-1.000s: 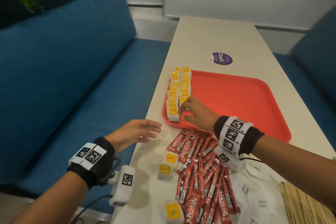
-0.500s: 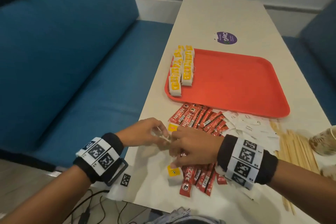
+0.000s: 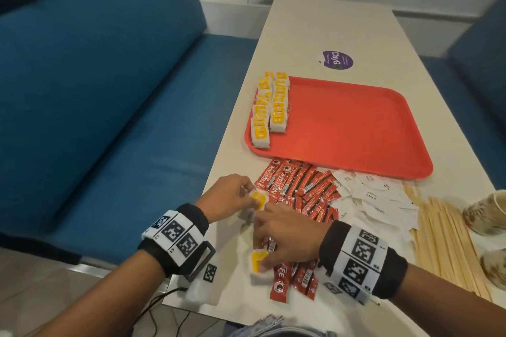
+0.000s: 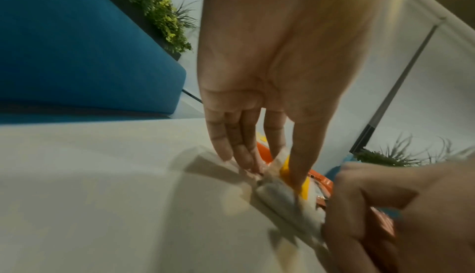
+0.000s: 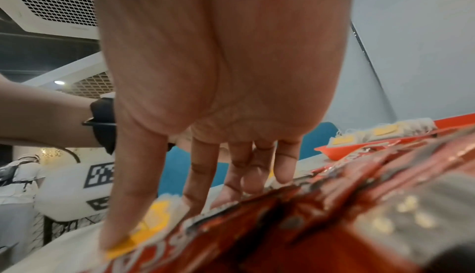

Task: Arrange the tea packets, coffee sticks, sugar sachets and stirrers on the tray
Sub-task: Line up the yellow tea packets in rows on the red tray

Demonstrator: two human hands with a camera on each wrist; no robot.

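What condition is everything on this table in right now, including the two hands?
Tray: flat, mostly bare.
Tea packets on tray: two rows along its left edge.
Coffee sticks: loose heap on table.
Sugar sachets: scattered on table.
Stirrers: bundled on table.
Left hand: pinching a tea packet.
Right hand: fingers straight, thumb pressing another tea packet.
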